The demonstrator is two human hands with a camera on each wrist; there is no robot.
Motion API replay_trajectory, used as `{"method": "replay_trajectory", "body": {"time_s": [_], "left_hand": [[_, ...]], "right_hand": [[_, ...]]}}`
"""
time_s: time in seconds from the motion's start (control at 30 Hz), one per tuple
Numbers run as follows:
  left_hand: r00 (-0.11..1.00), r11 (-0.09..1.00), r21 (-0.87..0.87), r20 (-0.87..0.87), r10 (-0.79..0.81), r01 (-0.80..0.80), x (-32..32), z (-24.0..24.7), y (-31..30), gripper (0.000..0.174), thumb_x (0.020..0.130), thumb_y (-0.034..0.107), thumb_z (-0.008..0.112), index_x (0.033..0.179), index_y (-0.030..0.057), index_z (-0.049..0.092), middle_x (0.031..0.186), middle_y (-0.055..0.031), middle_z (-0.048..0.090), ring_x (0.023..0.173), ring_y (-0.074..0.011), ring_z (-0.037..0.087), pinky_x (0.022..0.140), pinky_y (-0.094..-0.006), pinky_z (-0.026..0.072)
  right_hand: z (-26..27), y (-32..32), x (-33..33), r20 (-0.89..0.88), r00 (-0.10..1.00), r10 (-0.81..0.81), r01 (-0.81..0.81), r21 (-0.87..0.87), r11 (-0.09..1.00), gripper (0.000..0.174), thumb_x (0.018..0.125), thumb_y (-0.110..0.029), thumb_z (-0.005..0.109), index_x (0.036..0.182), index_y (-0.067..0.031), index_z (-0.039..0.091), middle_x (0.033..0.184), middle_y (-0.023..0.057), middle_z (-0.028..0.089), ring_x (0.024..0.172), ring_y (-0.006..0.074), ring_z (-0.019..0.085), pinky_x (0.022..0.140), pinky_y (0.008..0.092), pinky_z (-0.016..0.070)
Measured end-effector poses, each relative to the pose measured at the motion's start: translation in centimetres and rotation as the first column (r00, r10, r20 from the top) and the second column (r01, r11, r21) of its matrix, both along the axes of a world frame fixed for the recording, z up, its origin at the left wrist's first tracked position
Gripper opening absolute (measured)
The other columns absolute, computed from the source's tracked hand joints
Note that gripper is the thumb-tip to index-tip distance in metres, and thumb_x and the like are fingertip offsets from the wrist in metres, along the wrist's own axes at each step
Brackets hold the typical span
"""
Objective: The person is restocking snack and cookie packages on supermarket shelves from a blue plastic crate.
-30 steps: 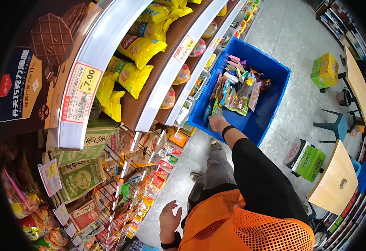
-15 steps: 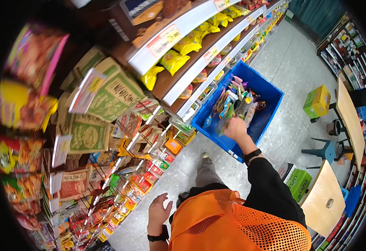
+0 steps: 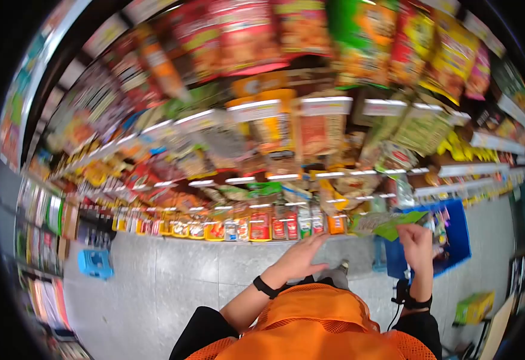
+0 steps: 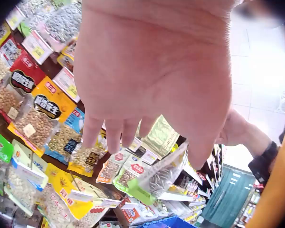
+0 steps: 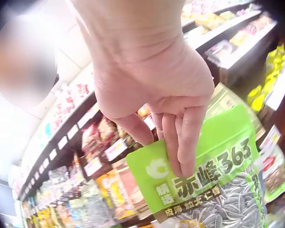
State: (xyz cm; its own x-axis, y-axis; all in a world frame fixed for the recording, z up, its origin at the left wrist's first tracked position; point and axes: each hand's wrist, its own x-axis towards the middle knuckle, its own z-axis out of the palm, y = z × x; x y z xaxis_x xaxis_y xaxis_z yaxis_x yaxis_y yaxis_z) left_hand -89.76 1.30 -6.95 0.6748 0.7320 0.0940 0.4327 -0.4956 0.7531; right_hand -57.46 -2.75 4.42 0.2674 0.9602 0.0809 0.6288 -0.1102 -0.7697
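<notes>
My right hand (image 3: 416, 245) pinches the green top edge of a bag of sunflower seeds (image 5: 228, 137), thumb on one side and fingers on the other. Striped seeds show through the clear lower part in the right wrist view. From the head view, the bag overlaps the left end of a blue bin (image 3: 461, 240) of mixed packets. My left hand (image 3: 297, 259) reaches out toward the shelves with nothing in it. Its fingers extend toward hanging bags of nuts (image 4: 38, 121) in the left wrist view.
Curving racks of hanging snack bags (image 3: 322, 129) span the front, with small packets (image 3: 259, 225) along the bottom shelf. A blue stool (image 3: 95, 263) stands on the floor at left. A green and yellow box (image 3: 474, 308) sits at lower right, beside a wooden tabletop (image 3: 495, 330).
The view has swung left to face the racks. My right hand has lifted the seed bag out of the blue bin, and my left hand has risen toward the shelves.
</notes>
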Motion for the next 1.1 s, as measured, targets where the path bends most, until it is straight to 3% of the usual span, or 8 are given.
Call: {"method": "replay_trajectory", "body": {"time_s": [0.07, 0.13, 0.4, 0.5, 0.6, 0.7, 0.83, 1.1], "left_hand": [[0.993, 0.991, 0.063, 0.026, 0.113, -0.114, -1.6, -0.5, -1.0, 0.086, 0.082, 0.034, 0.081, 0.151, 0.0016, 0.04, 0.154, -0.0235, 0.044, 0.142, -0.0402, 0.044, 0.117, -0.0492, 0.0378], [0.957, 0.95, 0.119, 0.03, 0.288, -0.289, -3.8, -1.4, -2.3, 0.097, 0.075, 0.035, 0.087, 0.153, 0.0041, 0.038, 0.158, -0.0216, 0.04, 0.146, -0.0369, 0.039, 0.119, -0.0523, 0.0328], [0.712, 0.727, 0.023, 0.224, 0.665, -0.686, -13.6, -5.9, -5.5, 0.069, 0.072, 0.025, 0.09, 0.132, 0.0052, 0.061, 0.126, -0.0163, 0.068, 0.117, -0.0376, 0.064, 0.102, -0.0458, 0.0501], [0.658, 0.694, 0.017, 0.335, 0.674, -0.719, -16.2, -5.6, -6.9, 0.06, 0.074, 0.02, 0.09, 0.126, 0.0028, 0.066, 0.119, -0.0154, 0.072, 0.109, -0.0323, 0.07, 0.093, -0.041, 0.0553], [0.514, 0.668, -0.523, 0.43, 0.743, -0.529, -18.2, -4.1, -7.7, 0.048, 0.082, 0.007, 0.084, 0.126, -0.0027, 0.066, 0.113, -0.0094, 0.075, 0.101, -0.0129, 0.067, 0.091, -0.0319, 0.0546], [0.355, 0.633, -0.654, 0.525, 0.774, -0.414, -19.5, -3.1, -7.2, 0.046, 0.084, 0.005, 0.081, 0.126, -0.0042, 0.065, 0.114, -0.0091, 0.074, 0.101, -0.013, 0.067, 0.091, -0.0324, 0.0551], [0.425, 0.648, -0.598, 0.49, 0.761, -0.472, -21.9, -2.4, -6.9, 0.044, 0.085, 0.004, 0.08, 0.126, -0.0045, 0.066, 0.114, -0.0087, 0.073, 0.102, -0.0136, 0.067, 0.09, -0.0325, 0.0555], [0.509, 0.667, -0.571, 0.438, 0.741, -0.479, -25.1, -0.2, -1.2, 0.042, 0.083, 0.005, 0.083, 0.122, -0.0034, 0.068, 0.112, -0.0071, 0.074, 0.101, -0.0134, 0.067, 0.091, -0.032, 0.0546]], "right_hand": [[-0.9, -0.1, -2.8, -0.162, 0.971, 0.176, -0.185, -0.041, 0.982, 0.026, 0.088, -0.004, 0.062, 0.108, 0.0036, 0.076, 0.068, 0.0021, 0.065, 0.062, 0.0067, 0.052, 0.054, 0.0295, 0.041], [-0.6, 1.2, -8.1, -0.136, 0.919, 0.369, -0.383, -0.092, 0.919, 0.027, 0.087, -0.003, 0.062, 0.11, 0.0013, 0.076, 0.069, 0.0029, 0.062, 0.061, 0.0074, 0.049, 0.055, 0.0271, 0.0401], [1.9, 3.6, -23.2, -0.249, 0.549, 0.798, -0.832, -0.078, 0.549, 0.035, 0.092, -0.004, 0.066, 0.127, -0.0032, 0.07, 0.098, 0.0133, 0.078, 0.085, 0.0174, 0.075, 0.08, 0.0314, 0.059], [3.4, 4.8, -26.2, -0.203, 0.531, 0.822, -0.821, 0.117, 0.559, 0.044, 0.091, -0.001, 0.067, 0.135, -0.0003, 0.064, 0.103, 0.0129, 0.079, 0.088, 0.0163, 0.075, 0.081, 0.0311, 0.0587], [2.0, 8.3, -26.9, -0.318, 0.553, 0.77, -0.75, 0.213, 0.626, 0.045, 0.092, 0.001, 0.068, 0.136, 0.0028, 0.061, 0.104, 0.0118, 0.079, 0.089, 0.016, 0.075, 0.081, 0.0306, 0.0586], [0.9, 11.9, -26.1, -0.339, 0.614, 0.712, -0.641, 0.311, 0.701, 0.029, 0.096, 0.0, 0.066, 0.125, 0.0037, 0.065, 0.105, 0.014, 0.078, 0.095, 0.0167, 0.074, 0.084, 0.0286, 0.0567], [0.1, 14.1, -27.0, -0.398, 0.67, 0.627, -0.535, 0.326, 0.779, 0.027, 0.096, 0.0, 0.065, 0.122, 0.0043, 0.067, 0.109, 0.0149, 0.077, 0.099, 0.0178, 0.073, 0.086, 0.029, 0.0563], [1.7, 19.0, -30.7, 0.186, 0.762, 0.62, -0.605, 0.547, 0.579, 0.041, 0.091, -0.007, 0.069, 0.13, 0.003, 0.062, 0.137, 0.0233, 0.062, 0.121, 0.0395, 0.063, 0.102, 0.043, 0.05]]}}
